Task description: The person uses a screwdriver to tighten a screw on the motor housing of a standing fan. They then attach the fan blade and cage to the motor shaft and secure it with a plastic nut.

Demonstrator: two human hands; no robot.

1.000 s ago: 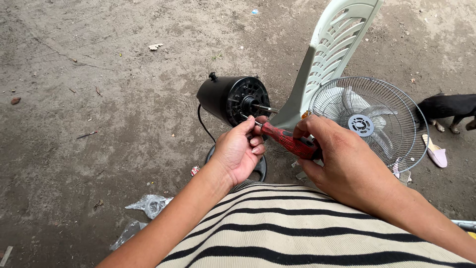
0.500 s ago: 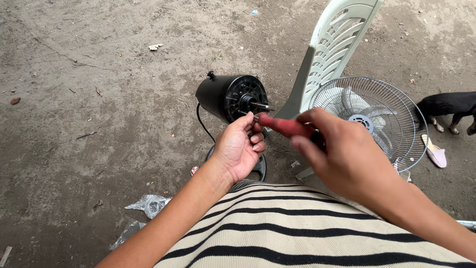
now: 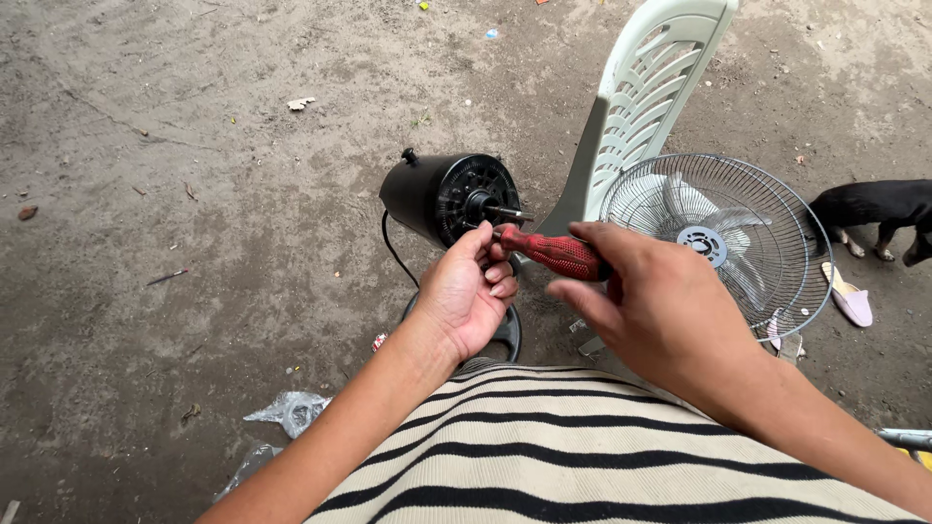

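Fingers (image 3: pixel 594 254) of my right hand (image 3: pixel 670 320) are clamped around the red handle of the screwdriver (image 3: pixel 555 254), which lies almost level and points left, toward the black fan motor (image 3: pixel 449 197). My left hand (image 3: pixel 468 289) is just under the front of the motor; its fingers are curled together near the metal tip of the screwdriver, and they seem to pinch or guide something small there, but I cannot see what, so I cannot say if they hold a thing. The tip itself is hidden between my fingers and the motor face.

The motor stands on its stand with its bare shaft (image 3: pixel 510 212) sticking out toward the right. No blade and no grille are on it, so I judge that the front parts are already taken off and the work now is at the face of the motor, near the shaft. Whether a screw is going in or coming out, I cannot tell.

Just to the right, the wire fan guard (image 3: pixel 777 233) with the pale blades inside leans near a pale green plastic chair (image 3: pixel 641 107). A black cable (image 3: pixel 393 247) hangs from the motor to the dirt ground (image 3: pixel 194 194). Farther right I see a dark dog (image 3: pixel 869 209) and a pink sandal (image 3: pixel 852 301). Some crumpled plastic wrap (image 3: pixel 291 412) lies at the lower left, beside my striped clothing (image 3: pixel 582 456).
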